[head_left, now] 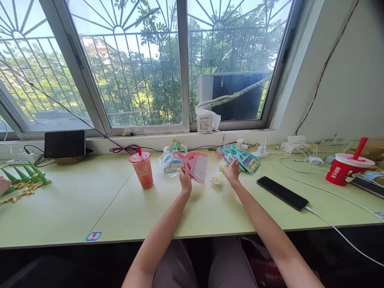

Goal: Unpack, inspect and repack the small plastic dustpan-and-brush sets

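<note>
My left hand point(185, 178) is closed round a pink dustpan and brush set point(198, 166), whose pale bristles point down and to the right. My right hand point(231, 172) has its fingers pinched at the edge of a small printed card point(218, 173) in yellow and pink. Right behind that hand lie several teal brush sets point(246, 159) in clear wrapping. Another wrapped set point(173, 161), teal and green, lies behind my left hand.
A cup of pink drink point(143, 169) stands left of my left hand. Further right are a phone point(282, 193) on a white cable, a red cup point(348, 170) and tangled cables. A tablet point(65, 144) stands at the back left; another person's hand point(4, 185) shows at the left edge.
</note>
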Demonstrator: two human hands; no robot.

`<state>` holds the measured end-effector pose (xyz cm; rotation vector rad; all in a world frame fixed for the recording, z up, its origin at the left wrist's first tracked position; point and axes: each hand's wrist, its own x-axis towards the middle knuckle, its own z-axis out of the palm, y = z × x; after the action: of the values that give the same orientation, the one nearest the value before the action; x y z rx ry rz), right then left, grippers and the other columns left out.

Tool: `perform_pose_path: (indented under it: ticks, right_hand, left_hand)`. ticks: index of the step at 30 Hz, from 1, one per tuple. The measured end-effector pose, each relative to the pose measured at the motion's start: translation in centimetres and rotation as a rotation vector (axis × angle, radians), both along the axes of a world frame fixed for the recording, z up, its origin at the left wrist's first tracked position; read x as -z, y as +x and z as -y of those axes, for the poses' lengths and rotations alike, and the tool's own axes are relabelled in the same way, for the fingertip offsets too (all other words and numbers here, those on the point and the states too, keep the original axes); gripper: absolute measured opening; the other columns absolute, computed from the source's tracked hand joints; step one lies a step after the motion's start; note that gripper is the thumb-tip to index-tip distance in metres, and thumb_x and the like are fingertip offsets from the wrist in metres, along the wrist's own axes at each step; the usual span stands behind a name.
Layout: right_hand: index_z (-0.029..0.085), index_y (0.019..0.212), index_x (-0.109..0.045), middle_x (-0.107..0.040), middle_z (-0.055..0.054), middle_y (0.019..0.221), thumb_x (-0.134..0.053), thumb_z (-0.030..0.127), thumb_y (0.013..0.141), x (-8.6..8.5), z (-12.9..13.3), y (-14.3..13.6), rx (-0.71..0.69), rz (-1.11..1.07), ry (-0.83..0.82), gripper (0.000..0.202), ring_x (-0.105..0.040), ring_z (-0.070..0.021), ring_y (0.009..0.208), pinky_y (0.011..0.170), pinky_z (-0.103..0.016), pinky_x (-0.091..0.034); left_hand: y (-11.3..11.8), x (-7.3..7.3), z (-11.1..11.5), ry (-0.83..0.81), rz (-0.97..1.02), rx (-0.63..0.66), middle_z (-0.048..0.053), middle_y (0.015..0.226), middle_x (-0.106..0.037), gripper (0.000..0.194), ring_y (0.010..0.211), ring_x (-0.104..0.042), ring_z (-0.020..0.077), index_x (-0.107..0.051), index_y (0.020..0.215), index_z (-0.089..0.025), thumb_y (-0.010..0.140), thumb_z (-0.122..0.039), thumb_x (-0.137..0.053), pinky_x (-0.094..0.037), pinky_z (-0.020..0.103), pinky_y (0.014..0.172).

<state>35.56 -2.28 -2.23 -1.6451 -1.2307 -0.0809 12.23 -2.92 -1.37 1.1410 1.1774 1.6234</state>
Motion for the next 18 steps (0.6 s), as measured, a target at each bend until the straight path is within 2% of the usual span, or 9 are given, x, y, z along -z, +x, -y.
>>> perform_pose_path:
  ticks: [2, 4, 6, 8, 11, 13, 14, 16, 18]
  right_hand:
    - [0.020, 0.112, -0.056, -0.051, -0.019, 0.130, -0.060, 0.034, 0.081, -0.7, 0.6, 0.9, 0.158, 0.193, -0.061, 0.034, -0.047, -0.0350, 0.118, 0.090, -0.051, -0.041]
    - [0.021, 0.099, -0.064, -0.057, -0.015, 0.123, -0.055, 0.029, 0.087, -1.3, 1.1, 1.5, 0.201, 0.334, -0.148, 0.018, -0.047, -0.0328, 0.115, 0.093, -0.050, -0.034]
    - [0.020, 0.090, -0.069, -0.062, -0.014, 0.111, -0.050, 0.022, 0.090, -1.6, 1.5, 2.0, 0.200, 0.430, -0.204, 0.019, -0.049, -0.0303, 0.108, 0.092, -0.047, -0.030]
    - [0.019, 0.089, -0.072, -0.066, -0.015, 0.105, -0.048, 0.018, 0.092, -1.6, 1.7, 2.4, 0.197, 0.484, -0.240, 0.025, -0.051, -0.0299, 0.106, 0.092, -0.046, -0.030]
    - [0.019, 0.091, -0.074, -0.062, -0.017, 0.122, -0.053, 0.024, 0.092, -1.7, 1.7, 2.6, 0.201, 0.498, -0.215, 0.021, -0.048, -0.0336, 0.115, 0.095, -0.050, -0.030]
    - [0.021, 0.097, -0.074, -0.054, -0.016, 0.137, -0.057, 0.030, 0.091, -2.1, 1.8, 2.0, 0.171, 0.435, -0.114, 0.020, -0.041, -0.0359, 0.126, 0.099, -0.054, -0.029]
    - [0.021, 0.103, -0.073, -0.052, -0.015, 0.140, -0.058, 0.034, 0.090, -2.3, 1.9, 1.3, 0.116, 0.371, -0.045, 0.023, -0.040, -0.0357, 0.128, 0.100, -0.054, -0.030]
    - [0.023, 0.113, -0.068, -0.055, -0.014, 0.135, -0.057, 0.042, 0.091, -2.6, 2.2, -0.8, -0.101, 0.191, 0.092, 0.032, -0.046, -0.0329, 0.124, 0.097, -0.051, -0.038]
    - [0.023, 0.117, -0.064, -0.061, -0.012, 0.123, -0.056, 0.047, 0.090, -2.6, 2.8, -3.8, -0.456, 0.010, 0.170, 0.037, -0.057, -0.0279, 0.110, 0.090, -0.045, -0.046]
  left_hand:
    - [-0.2, -0.2, 0.4, 0.076, -0.068, -0.126, 0.009, 0.105, -0.067, 0.030, 0.095, -0.063, 0.0210, -0.054, 0.114, -0.021, 0.093, -0.040, -0.044, -0.048, 0.031, 0.080]
    - [-0.4, -0.5, 0.8, 0.179, -0.105, -0.198, 0.010, 0.110, -0.066, 0.032, 0.101, -0.062, 0.0220, -0.054, 0.118, -0.021, 0.095, -0.038, -0.041, -0.046, 0.033, 0.086]
    - [-0.4, -0.8, 1.2, 0.265, -0.101, -0.236, 0.011, 0.118, -0.064, 0.033, 0.107, -0.060, 0.0222, -0.052, 0.122, -0.021, 0.096, -0.038, -0.040, -0.045, 0.033, 0.091]
    - [-0.3, -0.9, 1.5, 0.313, -0.083, -0.259, 0.011, 0.121, -0.063, 0.034, 0.110, -0.060, 0.0218, -0.052, 0.122, -0.021, 0.097, -0.039, -0.039, -0.044, 0.033, 0.093]
    - [-0.1, -0.9, 1.8, 0.343, -0.094, -0.243, 0.011, 0.118, -0.064, 0.032, 0.107, -0.060, 0.0215, -0.054, 0.118, -0.020, 0.097, -0.039, -0.039, -0.045, 0.033, 0.092]
    - [0.1, -0.7, 2.1, 0.358, -0.121, -0.217, 0.011, 0.117, -0.064, 0.032, 0.105, -0.061, 0.0218, -0.056, 0.116, -0.020, 0.097, -0.040, -0.039, -0.046, 0.034, 0.091]
    - [0.3, -0.5, 2.2, 0.367, -0.138, -0.218, 0.011, 0.117, -0.064, 0.033, 0.105, -0.060, 0.0223, -0.055, 0.117, -0.020, 0.098, -0.040, -0.038, -0.046, 0.035, 0.091]
    - [0.8, 0.1, 2.3, 0.416, -0.204, -0.234, 0.013, 0.118, -0.063, 0.033, 0.108, -0.059, 0.0240, -0.054, 0.121, -0.019, 0.098, -0.038, -0.039, -0.046, 0.039, 0.093]
    - [1.4, 0.8, 2.2, 0.521, -0.321, -0.230, 0.014, 0.120, -0.061, 0.034, 0.112, -0.056, 0.0260, -0.053, 0.125, -0.019, 0.097, -0.034, -0.042, -0.045, 0.043, 0.095]
